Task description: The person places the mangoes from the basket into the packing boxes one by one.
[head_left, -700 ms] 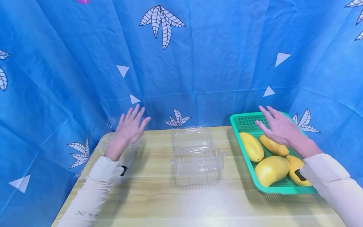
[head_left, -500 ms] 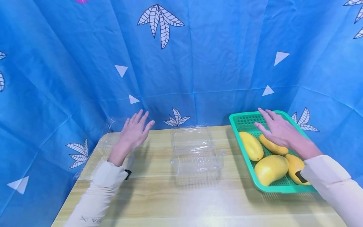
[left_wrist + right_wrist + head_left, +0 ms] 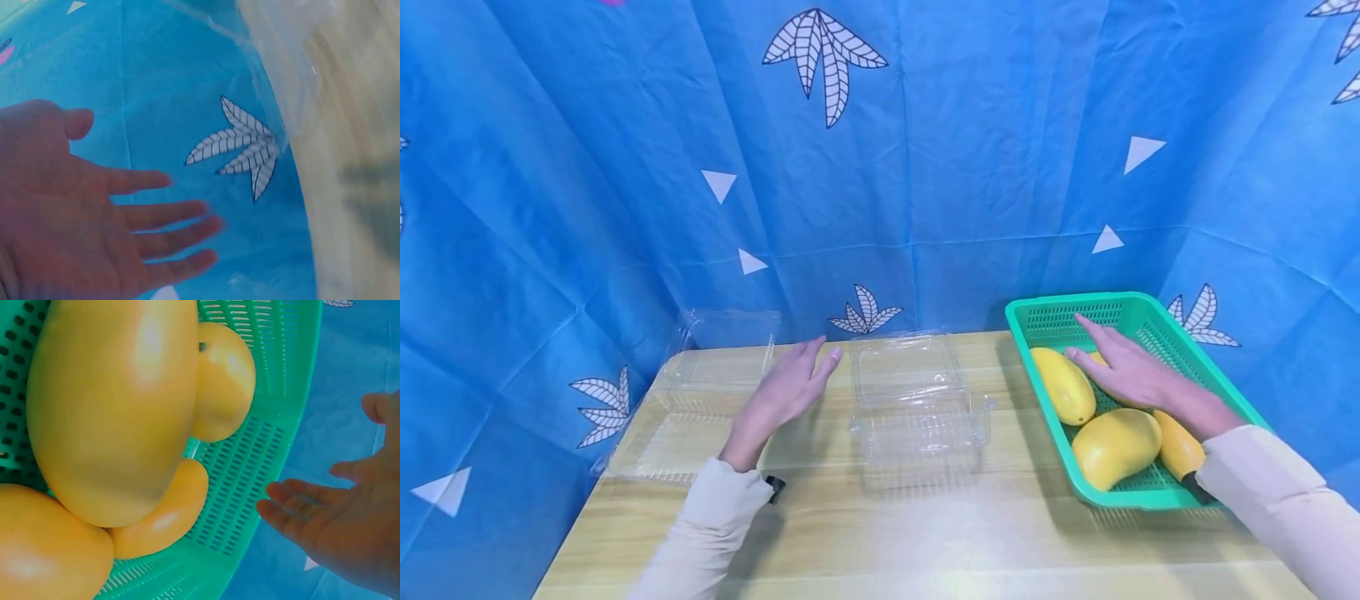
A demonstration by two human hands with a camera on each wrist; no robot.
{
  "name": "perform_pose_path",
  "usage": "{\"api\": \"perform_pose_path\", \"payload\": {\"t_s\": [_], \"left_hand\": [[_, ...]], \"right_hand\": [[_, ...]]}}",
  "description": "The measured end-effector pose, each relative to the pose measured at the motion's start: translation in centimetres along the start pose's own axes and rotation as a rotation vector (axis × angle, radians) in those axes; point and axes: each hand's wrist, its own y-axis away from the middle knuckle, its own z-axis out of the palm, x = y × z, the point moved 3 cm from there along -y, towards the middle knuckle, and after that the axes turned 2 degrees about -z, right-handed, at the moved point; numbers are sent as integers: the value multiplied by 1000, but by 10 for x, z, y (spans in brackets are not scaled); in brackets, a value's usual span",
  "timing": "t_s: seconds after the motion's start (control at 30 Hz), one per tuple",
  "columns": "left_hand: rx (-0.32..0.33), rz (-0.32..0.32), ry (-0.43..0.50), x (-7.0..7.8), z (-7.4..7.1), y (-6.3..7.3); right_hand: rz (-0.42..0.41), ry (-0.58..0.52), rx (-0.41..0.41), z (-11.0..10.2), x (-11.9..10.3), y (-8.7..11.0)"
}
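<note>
Over the table, between two clear plastic clamshell boxes, my left hand (image 3: pixel 782 396) hovers with extended fingers, holding nothing. One lidded box (image 3: pixel 685 433) lies to its left with its lid up; the other box (image 3: pixel 917 429) lies to its right, also unfolded. My right hand (image 3: pixel 1123 371) hangs above a green plastic basket (image 3: pixel 1067 492) and hides part of it. Several yellow mangoes (image 3: pixel 1118 448) rest in the basket. In the right wrist view, a large mango (image 3: pixel 112 412) fills the foreground, with my fingers apart from it and near the basket rim.
A light wooden table (image 3: pixel 820 533) carries everything. Blue curtain (image 3: pixel 985 150) with leaf and triangle prints encloses its back and sides. The basket stands at the right, close to the back curtain.
My left hand has moved right and down, away from the left box, which now shows more fully. My right hand has lowered a little over the mangoes.
</note>
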Motion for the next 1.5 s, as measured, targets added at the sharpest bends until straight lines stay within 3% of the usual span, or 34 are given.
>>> {"api": "perform_pose_path", "payload": {"t_s": [0.17, 0.43, 0.77, 1.03, 1.27, 1.5], "left_hand": [[-85, -8, 141, 1, 18, 0], [-154, -49, 211, -4, 45, 7], [-277, -123, 182, -1, 66, 20], [-294, -87, 84, 4, 80, 28], [-229, -68, 58, 5, 92, 32], [-23, 39, -21, 5, 100, 25]], "right_hand": [[2, -25, -33, 4, 0, 0], [-1, -52, -115, 13, -1, -6], [16, -71, -179, 17, -1, -12], [58, -88, -223, 22, 3, -18], [110, -99, -262, 29, 5, -21], [120, -80, -294, 32, 6, -23]]}}
